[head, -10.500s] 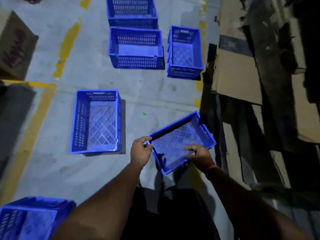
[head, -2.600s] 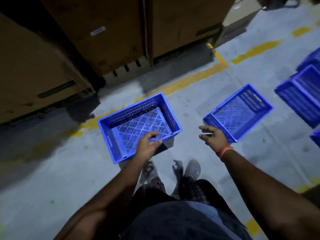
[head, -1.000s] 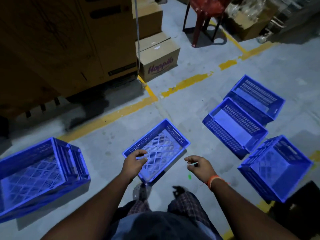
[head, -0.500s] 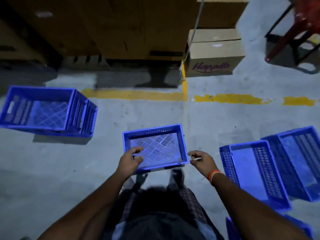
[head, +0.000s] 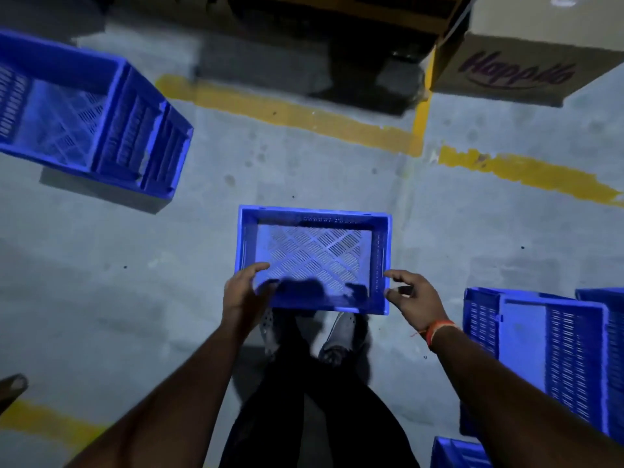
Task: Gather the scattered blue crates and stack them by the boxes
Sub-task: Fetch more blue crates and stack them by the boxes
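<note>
Centrally slotted plastic crate [head: 314,258] | left hand [head: 241,292] seemingly gripping rim

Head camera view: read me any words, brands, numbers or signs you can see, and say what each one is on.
"Happilo", in purple script, partly blurred: on the side of the cardboard box at top right.
White label on top of that box: too small and blurred to read.
Blue crates, such as the crate at the hands: no readable text.
Yellow floor lines: plain paint, no lettering.
</note>
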### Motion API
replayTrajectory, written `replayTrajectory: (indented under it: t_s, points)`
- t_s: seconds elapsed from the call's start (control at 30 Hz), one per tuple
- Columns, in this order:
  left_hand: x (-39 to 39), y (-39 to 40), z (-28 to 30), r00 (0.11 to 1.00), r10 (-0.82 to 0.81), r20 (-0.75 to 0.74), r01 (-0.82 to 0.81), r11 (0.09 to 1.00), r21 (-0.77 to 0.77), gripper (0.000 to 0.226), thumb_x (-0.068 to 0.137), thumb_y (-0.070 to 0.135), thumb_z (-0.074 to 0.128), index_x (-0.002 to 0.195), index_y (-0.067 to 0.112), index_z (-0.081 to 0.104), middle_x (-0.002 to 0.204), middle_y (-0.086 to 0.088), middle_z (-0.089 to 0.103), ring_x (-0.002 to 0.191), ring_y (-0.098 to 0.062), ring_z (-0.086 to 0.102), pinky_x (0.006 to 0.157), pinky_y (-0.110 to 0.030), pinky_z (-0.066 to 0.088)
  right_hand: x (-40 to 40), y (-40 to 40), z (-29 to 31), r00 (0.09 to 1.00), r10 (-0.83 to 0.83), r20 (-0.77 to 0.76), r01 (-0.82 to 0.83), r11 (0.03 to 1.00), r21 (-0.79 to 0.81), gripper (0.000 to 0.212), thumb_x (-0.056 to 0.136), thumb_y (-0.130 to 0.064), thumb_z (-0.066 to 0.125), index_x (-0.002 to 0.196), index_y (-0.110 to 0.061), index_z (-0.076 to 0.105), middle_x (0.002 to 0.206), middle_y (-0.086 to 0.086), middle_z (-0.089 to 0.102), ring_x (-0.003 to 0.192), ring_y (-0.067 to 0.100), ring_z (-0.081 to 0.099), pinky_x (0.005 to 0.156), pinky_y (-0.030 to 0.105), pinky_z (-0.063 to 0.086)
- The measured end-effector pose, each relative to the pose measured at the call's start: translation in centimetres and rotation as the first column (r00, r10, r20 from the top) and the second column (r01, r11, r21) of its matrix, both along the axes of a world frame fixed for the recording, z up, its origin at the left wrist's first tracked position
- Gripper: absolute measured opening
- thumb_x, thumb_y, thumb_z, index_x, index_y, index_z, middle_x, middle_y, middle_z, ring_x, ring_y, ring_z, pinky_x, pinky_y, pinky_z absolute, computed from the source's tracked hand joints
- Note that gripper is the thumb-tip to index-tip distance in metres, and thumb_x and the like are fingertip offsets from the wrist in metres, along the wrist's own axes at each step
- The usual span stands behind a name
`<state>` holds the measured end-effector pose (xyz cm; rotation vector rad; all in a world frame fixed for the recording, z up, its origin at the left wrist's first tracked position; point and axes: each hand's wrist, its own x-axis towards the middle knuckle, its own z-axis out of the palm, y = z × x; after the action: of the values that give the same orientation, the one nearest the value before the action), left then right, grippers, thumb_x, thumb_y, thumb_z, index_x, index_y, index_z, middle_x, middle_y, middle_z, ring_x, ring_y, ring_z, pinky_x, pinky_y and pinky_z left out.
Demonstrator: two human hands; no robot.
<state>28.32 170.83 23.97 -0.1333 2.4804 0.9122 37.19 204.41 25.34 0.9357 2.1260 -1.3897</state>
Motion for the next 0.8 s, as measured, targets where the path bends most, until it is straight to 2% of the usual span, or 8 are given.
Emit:
replayTrajectory:
  t_s: [0.2,0.33,0.43,0.57,0.63,0.7,0.77,0.8]
  points:
    - [0.3,-1.6,-11.7,0.996,-0.01,-0.083,0.0,0.992,-0.123,0.049,0.071,0.034,0.071,0.118,0.021,0.071,0.106,-0.006,0.072,0.098,-0.034,0.065,0.092,-0.046,0.051,-1.2,1.1,-10.4,1.0,0.006,0.008,-0.006,0.998,0.065,0.037,0.081,-0.011,0.076,0.116,-0.018,0.07,0.114,-0.006,0.056,0.104,0.02,0.062,0.088,0.035,0.052]
    - [-0.8,-1.7,-18.2,0.996,-0.023,-0.085,0.016,0.996,-0.085,0.056,0.067,0.034,0.071,0.121,0.017,0.068,0.117,-0.008,0.069,0.107,-0.035,0.064,0.093,-0.049,0.051,-1.7,1.9,-17.1,0.998,0.061,0.028,-0.065,0.986,0.155,0.038,0.08,-0.011,0.077,0.116,-0.017,0.07,0.117,0.0,0.053,0.108,0.022,0.058,0.093,0.044,0.053]
    - [-1.5,-1.5,-22.6,0.998,0.021,-0.056,-0.029,0.99,-0.14,0.059,0.067,0.042,0.068,0.124,0.025,0.065,0.132,-0.016,0.058,0.117,-0.042,0.058,0.096,-0.054,0.049,-2.3,2.6,-21.7,0.994,0.097,0.058,-0.107,0.973,0.204,0.04,0.077,-0.017,0.079,0.115,-0.026,0.07,0.123,0.008,0.053,0.112,0.022,0.056,0.098,0.049,0.051]
    - [-2.0,-2.0,-26.4,0.988,0.112,-0.11,-0.136,0.962,-0.238,0.06,0.066,0.021,0.079,0.123,0.031,0.062,0.149,-0.012,0.039,0.129,-0.039,0.048,0.099,-0.045,0.049,-3.0,3.1,-25.7,0.99,0.092,0.111,-0.116,0.964,0.24,0.044,0.075,-0.025,0.079,0.116,-0.035,0.067,0.135,0.011,0.041,0.123,0.032,0.05,0.105,0.05,0.046]
    - [-3.2,-2.4,-27.7,0.92,0.37,-0.127,-0.387,0.907,-0.166,0.066,0.072,0.028,0.077,0.133,0.03,0.053,0.146,-0.006,0.044,0.13,-0.032,0.048,0.105,-0.038,0.046,-2.6,4.2,-28.6,0.991,0.097,0.093,-0.117,0.964,0.24,0.044,0.067,-0.041,0.078,0.11,-0.043,0.068,0.13,0.012,0.046,0.116,0.033,0.056,0.099,0.049,0.051]
    - [-4.2,-2.9,-28.2,0.847,0.516,-0.128,-0.53,0.836,-0.142,0.075,0.076,0.038,0.076,0.143,0.026,0.042,0.144,-0.005,0.048,0.132,-0.029,0.047,0.11,-0.039,0.042,-2.1,5.7,-31.8,0.994,0.076,0.074,-0.092,0.965,0.246,0.046,0.06,-0.049,0.075,0.105,-0.05,0.068,0.12,0.013,0.056,0.105,0.033,0.063,0.09,0.048,0.056]
    - [-4.9,-3.8,-28.5,0.874,0.477,-0.088,-0.485,0.858,-0.169,0.071,0.075,0.04,0.076,0.139,0.032,0.046,0.143,-0.004,0.047,0.127,-0.03,0.051,0.109,-0.044,0.043,-2.9,5.3,-31.7,0.999,0.033,0.03,-0.038,0.977,0.212,0.036,0.064,-0.034,0.08,0.097,-0.046,0.072,0.107,0.015,0.067,0.092,0.032,0.069,0.083,0.049,0.058]
    - [-5.0,-4.3,-28.6,0.927,0.37,-0.06,-0.374,0.905,-0.203,0.059,0.075,0.035,0.077,0.13,0.038,0.056,0.141,-0.003,0.046,0.122,-0.032,0.053,0.106,-0.045,0.046,-3.7,4.3,-30.7,1.0,0.001,0.015,-0.004,0.981,0.193,0.036,0.069,-0.018,0.082,0.095,-0.04,0.073,0.102,0.015,0.071,0.088,0.033,0.07,0.083,0.049,0.058]
